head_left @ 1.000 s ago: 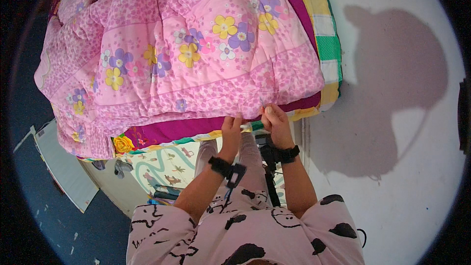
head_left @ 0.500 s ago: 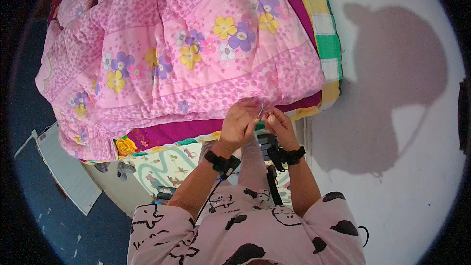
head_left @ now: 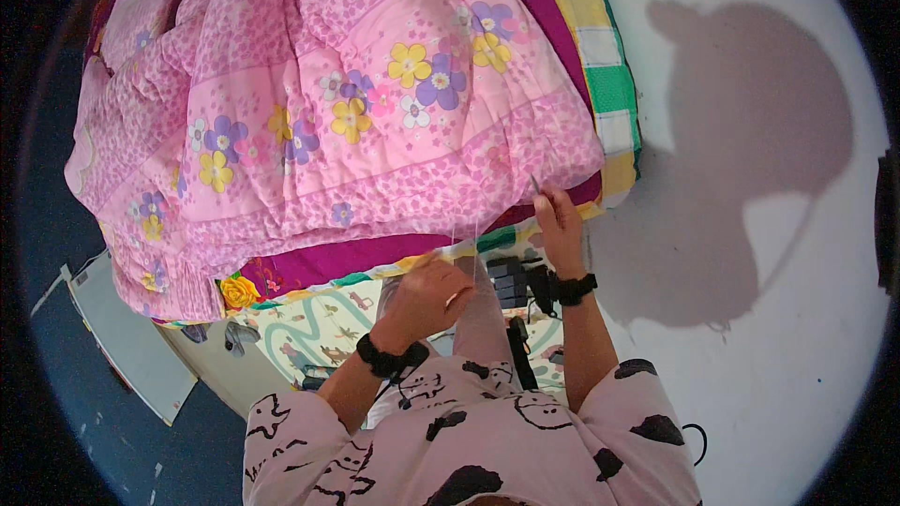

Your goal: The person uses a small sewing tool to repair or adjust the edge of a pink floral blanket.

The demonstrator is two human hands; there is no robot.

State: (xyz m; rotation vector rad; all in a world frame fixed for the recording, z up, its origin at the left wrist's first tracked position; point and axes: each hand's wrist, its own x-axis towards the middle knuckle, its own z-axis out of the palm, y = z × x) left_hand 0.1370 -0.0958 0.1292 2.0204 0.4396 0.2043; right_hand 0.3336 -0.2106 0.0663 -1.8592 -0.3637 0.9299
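Observation:
A pink quilt [head_left: 309,84] with yellow, purple and white flowers lies spread over the bed, its near edge facing me. Close to my body, my left hand [head_left: 427,298] is closed, fingers curled in. Fine white thread [head_left: 455,236] runs between this hand and the quilt's near edge. Farther right and higher, my right hand [head_left: 561,225] pinches a thin grey pointed tool [head_left: 535,185] beside the quilt's near right corner. Only its tip shows; its kind is too small to make out.
Under the quilt are a purple sheet [head_left: 319,260] and a green, yellow and white checked layer [head_left: 614,75]. A pale wall [head_left: 694,394] with my shadow stands right. A whiteboard-like panel [head_left: 127,333] is at left above blue flooring, and a patterned mat [head_left: 291,323] below.
My hands, together at the quilt's edge before, have parted. The left came down toward me, drawing thread out; the right moved up and right, a grey tip now showing in its fingers.

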